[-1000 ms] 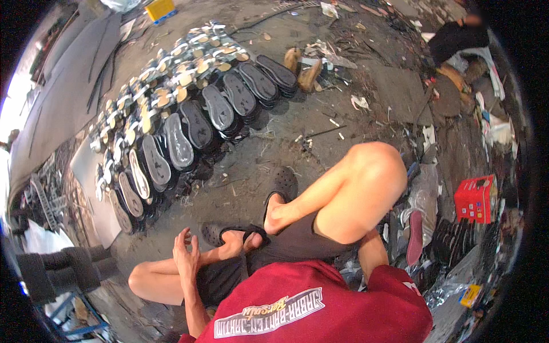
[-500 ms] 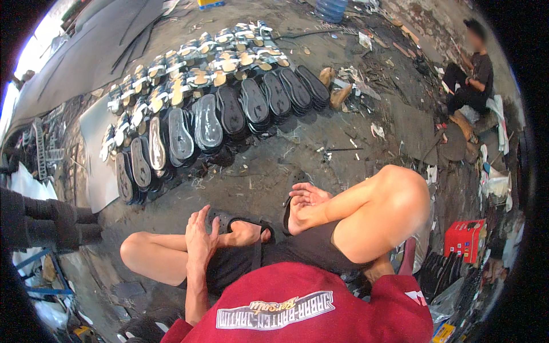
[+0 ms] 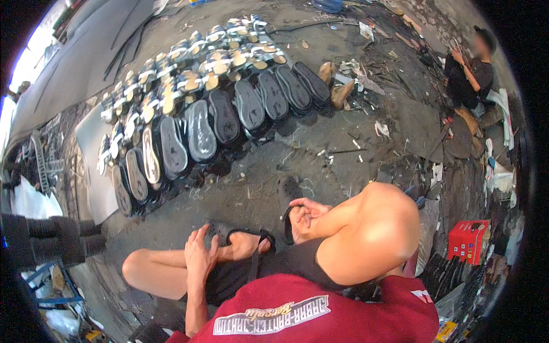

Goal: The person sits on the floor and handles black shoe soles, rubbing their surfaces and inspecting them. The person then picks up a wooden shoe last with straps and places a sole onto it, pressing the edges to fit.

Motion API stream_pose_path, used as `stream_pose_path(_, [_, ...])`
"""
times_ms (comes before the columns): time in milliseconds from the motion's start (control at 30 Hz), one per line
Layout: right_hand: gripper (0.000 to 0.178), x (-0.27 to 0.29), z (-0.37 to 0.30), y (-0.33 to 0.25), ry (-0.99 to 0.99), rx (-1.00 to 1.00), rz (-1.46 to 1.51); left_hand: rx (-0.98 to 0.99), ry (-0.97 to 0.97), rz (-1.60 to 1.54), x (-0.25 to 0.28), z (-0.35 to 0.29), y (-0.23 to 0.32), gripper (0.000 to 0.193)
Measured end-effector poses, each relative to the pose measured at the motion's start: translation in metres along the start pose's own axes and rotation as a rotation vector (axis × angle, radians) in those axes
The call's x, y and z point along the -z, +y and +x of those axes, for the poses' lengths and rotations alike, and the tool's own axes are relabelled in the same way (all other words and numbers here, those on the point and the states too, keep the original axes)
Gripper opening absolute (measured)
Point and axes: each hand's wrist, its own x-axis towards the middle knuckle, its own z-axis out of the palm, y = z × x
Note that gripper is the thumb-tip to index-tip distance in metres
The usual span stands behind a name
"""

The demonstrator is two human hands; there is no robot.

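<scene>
My left hand (image 3: pixel 200 252) rests on my bent left leg, empty, its fingers stretched and a little apart. Beside it, my left foot wears a black clog (image 3: pixel 217 230). Close to my right ankle is my right hand (image 3: pixel 310 210), which comes from behind the raised right leg. Its fingers are loosely spread against the foot, with nothing seen in them. A second black clog (image 3: pixel 286 193) is at the right foot. Ahead of me, stacks of dark shoe soles (image 3: pixel 202 130) form a curved row. Behind them stand rows of sandal pieces with tan footbeds and pale straps (image 3: pixel 167 103).
Wooden foot forms (image 3: pixel 341 93) lie right of the soles, near scraps. A person (image 3: pixel 479 71) sits at the far right. Closer are a red box (image 3: pixel 468 242) and dark pieces below it. Large grey sheets (image 3: pixel 74 63) cover the far left; dark rolls (image 3: pixel 54 237) lie at the left.
The view has shifted slightly. My right hand's fingers have drawn in somewhat against the foot, while my left hand stays on the leg. The seated person's arm is now raised.
</scene>
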Motion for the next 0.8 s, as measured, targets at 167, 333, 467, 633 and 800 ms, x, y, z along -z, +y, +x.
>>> stream_pose_path(167, [0.045, 0.018, 0.016, -0.029, 0.061, 0.012, -0.416, 0.074, -0.008, 0.027, 0.001, 0.009, 0.003, 0.043])
stream_pose_path(333, [0.081, 0.134, 0.057, -0.184, 0.916, 0.552, -1.189, 0.178, -0.038, -0.018, -0.004, 0.019, -0.006, 0.041])
stream_pose_path(467, [0.114, 0.183, 0.099, -0.285, 1.112, 0.947, -1.619, 0.228, -0.074, -0.010, -0.005, 0.026, -0.014, 0.040])
stream_pose_path(633, [0.130, 0.204, 0.127, -0.332, 1.008, 0.771, -1.710, 0.288, -0.056, -0.049, -0.007, 0.026, -0.023, 0.038])
stream_pose_path(800, [0.124, 0.217, 0.134, -0.347, 0.905, 0.826, -1.629, 0.330, -0.066, -0.020, -0.003, 0.030, 0.000, 0.038])
